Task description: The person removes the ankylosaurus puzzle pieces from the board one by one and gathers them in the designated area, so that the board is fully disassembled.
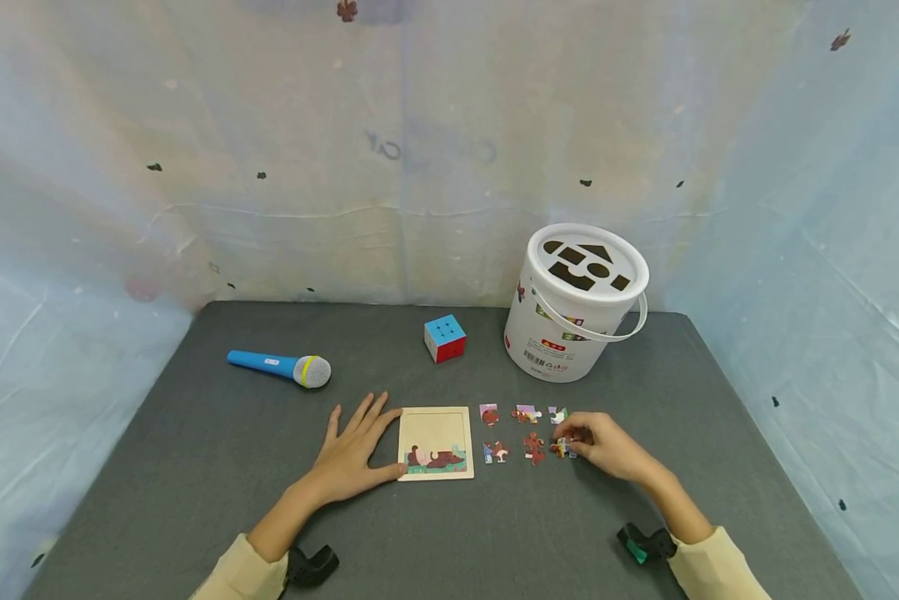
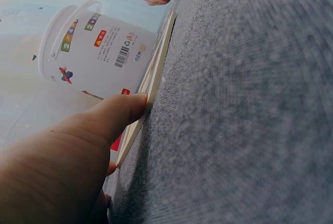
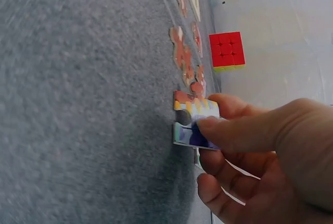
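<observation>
My left hand lies spread at the left side of a square wooden puzzle board. Its thumb touches the near-left corner and its index finger the far-left one, both fairly straight. Along the board's near part runs a strip of fitted picture pieces; bare wood shows above it. A puzzle piece with white, yellow and purple print is pinched between thumb and fingers of my right hand, low over the table. To its left are loose pieces, including a reddish-brown one and a white-and-brown one.
Behind the loose pieces stands a white bucket with shaped holes in its lid. A blue and red puzzle cube sits beyond the board. A blue toy microphone lies at the far left of the grey table.
</observation>
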`<control>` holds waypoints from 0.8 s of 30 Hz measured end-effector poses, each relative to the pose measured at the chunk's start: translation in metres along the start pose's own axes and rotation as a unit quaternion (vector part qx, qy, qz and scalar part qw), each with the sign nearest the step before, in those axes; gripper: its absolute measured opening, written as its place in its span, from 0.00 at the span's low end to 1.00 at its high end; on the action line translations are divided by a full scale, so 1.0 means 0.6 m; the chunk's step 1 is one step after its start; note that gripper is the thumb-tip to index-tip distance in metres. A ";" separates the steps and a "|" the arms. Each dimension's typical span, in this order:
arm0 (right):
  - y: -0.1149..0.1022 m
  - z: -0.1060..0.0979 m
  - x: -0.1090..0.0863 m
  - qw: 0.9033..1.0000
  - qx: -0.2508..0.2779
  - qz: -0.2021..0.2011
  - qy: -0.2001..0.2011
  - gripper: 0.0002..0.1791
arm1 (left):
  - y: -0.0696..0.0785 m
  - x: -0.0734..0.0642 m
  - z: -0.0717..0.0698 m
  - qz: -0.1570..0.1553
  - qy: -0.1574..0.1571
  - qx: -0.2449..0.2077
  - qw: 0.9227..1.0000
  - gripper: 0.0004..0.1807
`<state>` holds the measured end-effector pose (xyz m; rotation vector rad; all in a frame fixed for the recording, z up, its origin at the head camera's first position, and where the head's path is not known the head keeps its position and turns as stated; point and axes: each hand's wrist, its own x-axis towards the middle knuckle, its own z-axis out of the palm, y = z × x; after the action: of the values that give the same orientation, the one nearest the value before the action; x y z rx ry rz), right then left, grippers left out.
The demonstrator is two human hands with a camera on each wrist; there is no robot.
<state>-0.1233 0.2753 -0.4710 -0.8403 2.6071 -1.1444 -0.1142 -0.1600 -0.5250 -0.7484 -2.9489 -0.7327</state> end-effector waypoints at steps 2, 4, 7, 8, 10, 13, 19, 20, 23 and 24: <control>0.001 0.004 0.001 1.000 -0.011 -0.005 0.004 0.11 | 0.001 0.000 0.000 -0.001 0.000 -0.002 1.000 0.51; 0.001 0.008 0.002 1.000 -0.021 -0.010 0.011 0.12 | 0.001 0.000 -0.001 -0.002 0.000 -0.002 1.000 0.51; -0.001 0.012 0.001 0.999 -0.043 -0.015 0.024 0.12 | 0.001 0.000 0.000 -0.002 0.000 0.000 1.000 0.51; -0.001 0.013 0.001 0.998 -0.056 -0.016 0.029 0.12 | 0.001 0.000 0.000 -0.002 0.000 0.001 1.000 0.51; -0.003 0.014 0.000 0.996 -0.083 -0.015 0.040 0.12 | 0.001 0.000 0.000 -0.003 -0.001 0.002 1.000 0.50; -0.005 0.015 -0.002 0.991 -0.122 -0.011 0.052 0.12 | 0.001 0.000 0.000 -0.002 0.001 0.002 1.000 0.50; -0.005 0.019 -0.003 0.992 -0.114 -0.021 0.047 0.13 | -0.001 0.000 0.001 -0.003 -0.001 0.001 1.000 0.50; -0.005 0.019 -0.002 0.993 -0.108 -0.021 0.044 0.13 | -0.001 0.000 0.001 -0.004 -0.002 0.000 1.000 0.50; -0.006 0.021 -0.001 0.993 -0.105 -0.017 0.040 0.13 | -0.002 -0.001 0.002 -0.003 -0.001 0.000 1.000 0.51; -0.007 0.021 -0.001 0.993 -0.108 -0.016 0.039 0.13 | -0.002 -0.001 0.003 -0.002 0.000 0.000 1.000 0.51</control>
<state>-0.1163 0.2653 -0.4768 -0.8973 2.8304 -0.9310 -0.1140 -0.1604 -0.5269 -0.7421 -2.9518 -0.7324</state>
